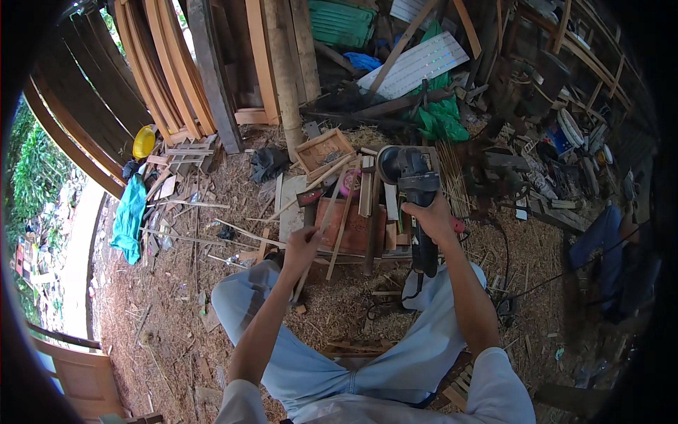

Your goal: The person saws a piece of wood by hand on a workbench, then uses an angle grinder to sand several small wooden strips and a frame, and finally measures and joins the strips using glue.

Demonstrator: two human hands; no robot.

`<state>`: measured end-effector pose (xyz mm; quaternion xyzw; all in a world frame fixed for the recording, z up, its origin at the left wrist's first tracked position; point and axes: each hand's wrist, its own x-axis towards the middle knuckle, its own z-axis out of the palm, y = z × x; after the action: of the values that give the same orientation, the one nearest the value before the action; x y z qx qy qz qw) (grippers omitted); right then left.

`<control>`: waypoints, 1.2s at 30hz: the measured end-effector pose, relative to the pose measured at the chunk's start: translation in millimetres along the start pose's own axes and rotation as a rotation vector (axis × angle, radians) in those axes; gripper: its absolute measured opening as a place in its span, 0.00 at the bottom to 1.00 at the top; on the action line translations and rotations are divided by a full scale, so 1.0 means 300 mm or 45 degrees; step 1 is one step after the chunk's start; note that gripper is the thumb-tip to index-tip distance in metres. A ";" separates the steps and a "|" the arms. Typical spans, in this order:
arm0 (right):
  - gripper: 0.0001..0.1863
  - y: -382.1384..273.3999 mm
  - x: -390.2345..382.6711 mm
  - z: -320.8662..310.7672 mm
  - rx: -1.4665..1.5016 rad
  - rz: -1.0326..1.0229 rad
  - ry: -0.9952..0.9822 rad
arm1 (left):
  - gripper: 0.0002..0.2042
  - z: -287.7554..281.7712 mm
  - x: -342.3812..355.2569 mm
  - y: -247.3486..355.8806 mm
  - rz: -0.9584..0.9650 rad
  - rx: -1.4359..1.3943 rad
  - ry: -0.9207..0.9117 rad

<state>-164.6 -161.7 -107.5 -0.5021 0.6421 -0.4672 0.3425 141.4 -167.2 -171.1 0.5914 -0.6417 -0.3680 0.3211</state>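
Angle grinder [413, 191] in right hand [432, 219], fist clenched round its body; long axis runs near-far, disc end pointing away, over low wood block [353, 226]. Left hand [302, 244] grasps thin wood strip [332, 205], angled up-right toward an open wooden box [323, 150], contents unclear. Sawdust floor [176, 311] w/ open room left; scrap piled beyond.

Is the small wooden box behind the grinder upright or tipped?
Upright: the wooden box rests on the sawdust-strewn ground with its open side facing up. Contents cannot be told.

Angle grinder [413, 185] right of wooden strip [332, 208], small crate [323, 149] behind both
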 end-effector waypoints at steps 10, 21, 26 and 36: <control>0.28 0.012 0.000 -0.011 0.051 -0.039 0.034 | 0.13 0.060 0.208 0.068 0.003 0.057 -0.165; 0.26 0.036 0.020 -0.012 0.031 -0.019 0.039 | 0.13 0.073 0.261 0.007 0.039 0.065 -0.205; 0.27 0.019 0.010 -0.006 0.048 0.007 -0.003 | 0.13 0.103 0.254 -0.015 0.316 0.163 -0.020; 0.28 -0.002 0.000 -0.002 0.002 -0.047 0.027 | 0.10 0.076 0.208 0.007 0.341 0.280 -0.007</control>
<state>-164.9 -161.5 -106.7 -0.5087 0.6361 -0.4792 0.3271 115.2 -227.0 -182.5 0.5312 -0.7520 -0.2512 0.2988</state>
